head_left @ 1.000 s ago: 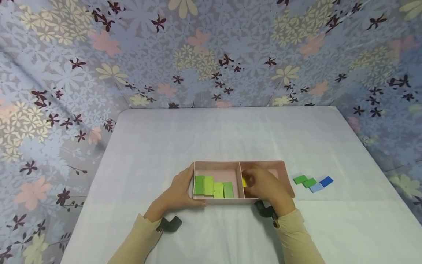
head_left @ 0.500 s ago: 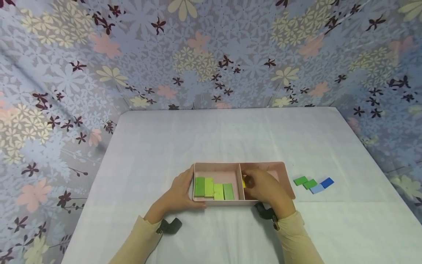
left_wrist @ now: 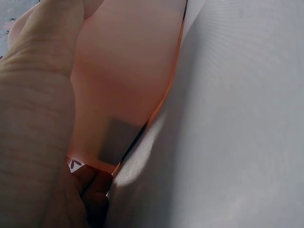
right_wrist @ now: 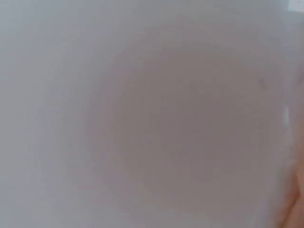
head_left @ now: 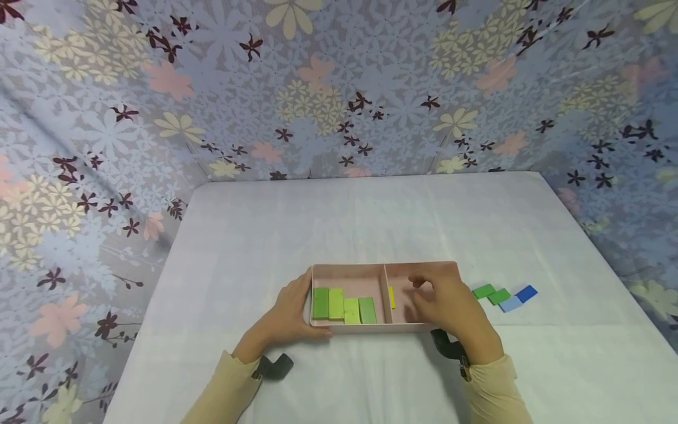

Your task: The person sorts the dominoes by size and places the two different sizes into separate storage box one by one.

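Note:
A pink two-compartment box point(head_left: 349, 272) lies on the white-covered table. My left hand point(head_left: 286, 315) grips its left end, fingers along the short side and thumb along the front; the left wrist view shows the box wall point(left_wrist: 128, 61) close beside the hand. Several green and lime tiles point(head_left: 336, 304) line the front of the left compartment. In the right compartment a narrow yellow tile point(head_left: 392, 297) is against the divider. Just right of it, over that compartment, my right hand point(head_left: 452, 300) hovers with bent fingers and thumb apart, nothing visible between them. The right wrist view is mostly blurred grey.
To the right of the box, two green tiles point(head_left: 499, 296), a light blue tile point(head_left: 511, 304) and a blue tile point(head_left: 527, 293) lie in a stepped row on the white cloth point(head_left: 339, 224). Flowered fabric point(head_left: 339, 88) hangs behind the table and along both sides.
My right hand has let go of the yellow tile at the divider and drawn back to the right, leaving the tile in view. My left hand has stayed on the box.

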